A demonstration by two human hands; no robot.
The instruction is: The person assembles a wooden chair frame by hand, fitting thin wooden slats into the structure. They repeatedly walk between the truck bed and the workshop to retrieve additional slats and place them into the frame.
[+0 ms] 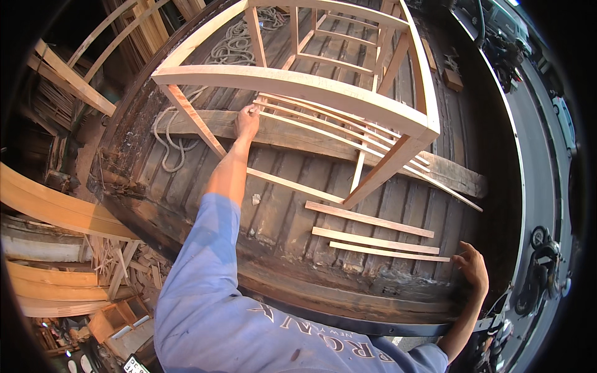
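A bare wooden frame (292,84) with curved rails and upright posts stands on the ribbed truck bed. My left hand (247,122) reaches under its near top rail. The fingers are closed at the left end of a bundle of thin wooden strips (329,132), pinching one strip end. These strips slant rightward across a thick plank (286,142). Nearer to me, three short wooden slats (373,239) lie roughly side by side on the bed. Beside their right ends is my right hand (471,267), fingers apart and holding nothing.
Coiled rope (239,40) lies on the bed at the back, with a loop (174,146) over the plank's left end. Wood blocks (453,79) rest along the right side. Curved timber (59,199) and scraps fill the left. Beyond the bed's right wall, motorcycles (544,273) stand by the road.
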